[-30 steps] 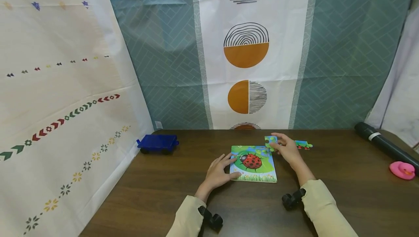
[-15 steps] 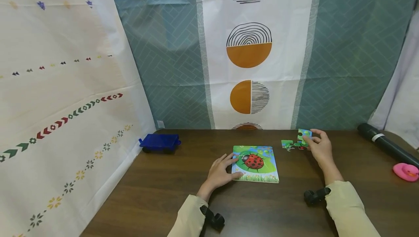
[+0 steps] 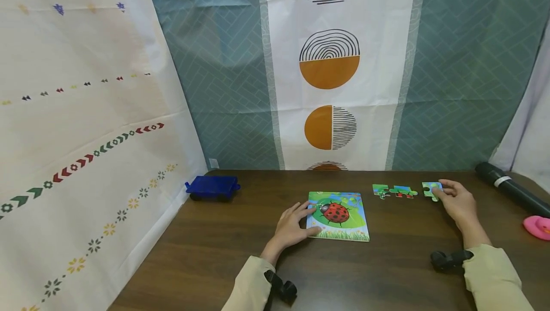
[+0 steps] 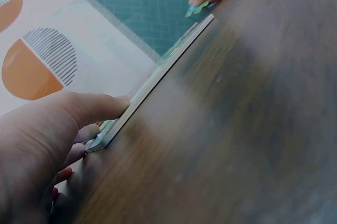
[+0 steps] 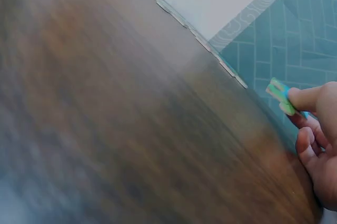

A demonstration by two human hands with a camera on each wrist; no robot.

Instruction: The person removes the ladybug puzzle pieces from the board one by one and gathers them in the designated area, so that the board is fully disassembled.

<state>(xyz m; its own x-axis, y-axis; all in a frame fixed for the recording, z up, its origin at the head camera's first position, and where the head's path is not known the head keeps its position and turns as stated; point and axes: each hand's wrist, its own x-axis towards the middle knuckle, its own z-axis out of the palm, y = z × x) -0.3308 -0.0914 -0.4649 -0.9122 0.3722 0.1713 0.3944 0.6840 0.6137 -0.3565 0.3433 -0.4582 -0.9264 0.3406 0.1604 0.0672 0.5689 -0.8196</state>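
While the left hand rests with straight fingers on the near left corner of the ladybug puzzle board, probably to keep it from sliding on the table, the right hand pinches a small puzzle piece between thumb and fingertips. In the right wrist view the piece is tilted and above the wood, so it seems carried and not yet laid down. Just to the left of this hand, two other pieces lie flat in a row, apart from the board. Far left of the left hand stands a blue toy wagon; right of the right hand are a black cylinder and a pink duck.
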